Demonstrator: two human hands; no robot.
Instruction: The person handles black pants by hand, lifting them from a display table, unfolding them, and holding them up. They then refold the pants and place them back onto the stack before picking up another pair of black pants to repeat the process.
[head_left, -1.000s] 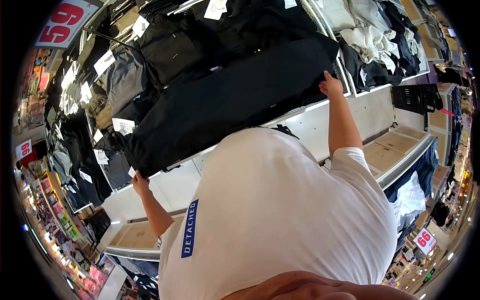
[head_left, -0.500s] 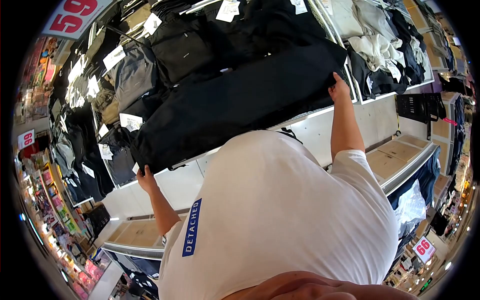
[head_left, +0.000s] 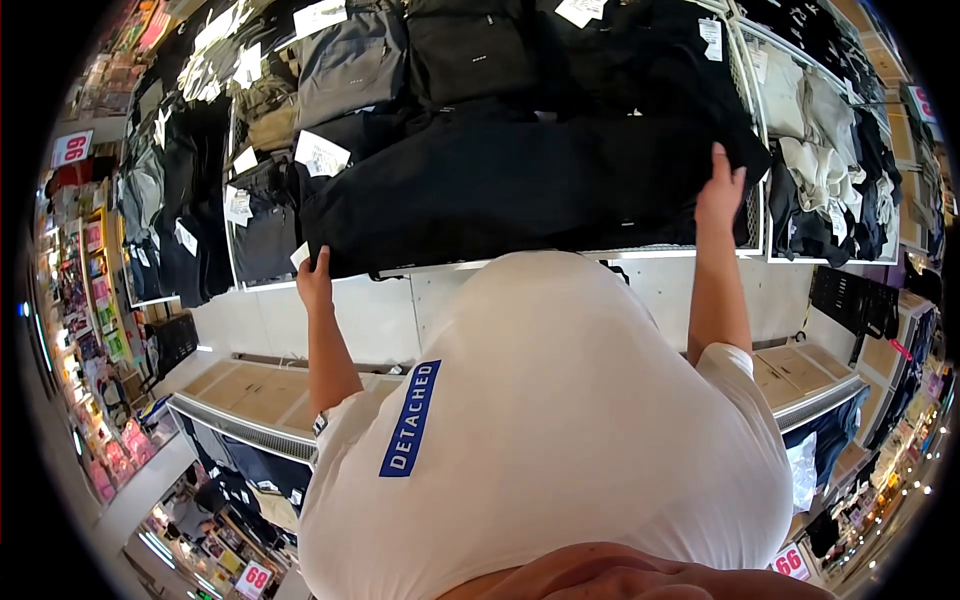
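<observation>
Your left hand (head_left: 316, 285): fingertips closed on the lower left corner of a black garment (head_left: 520, 190), beside a white tag (head_left: 300, 256). Your right hand (head_left: 720, 190): thumb and fingers apart, against the garment near its right end; whether it grips any cloth, you cannot tell from this view.

Garment location: laid lengthwise between your hands, along the front of the middle bin (head_left: 690, 252), over other dark clothes.

Middle bin contents: behind the garment, grey folded clothes (head_left: 350, 65) and, just beside them, black folded clothes (head_left: 470, 60); khaki cloth (head_left: 272, 125) toward the left wall; a tagged dark grey piece (head_left: 262, 230) in the front left corner. Paper tags lie on several pieces.

Right bin (head_left: 832, 260): white cloth (head_left: 820, 165), pale grey cloth (head_left: 785, 95) and dark pieces, loosely heaped. Left bin (head_left: 155, 302): black and grey clothes, tagged, some hanging over the front edge.

Farther right, near the right bin: a black basket (head_left: 850, 300), its inside hidden from you.
</observation>
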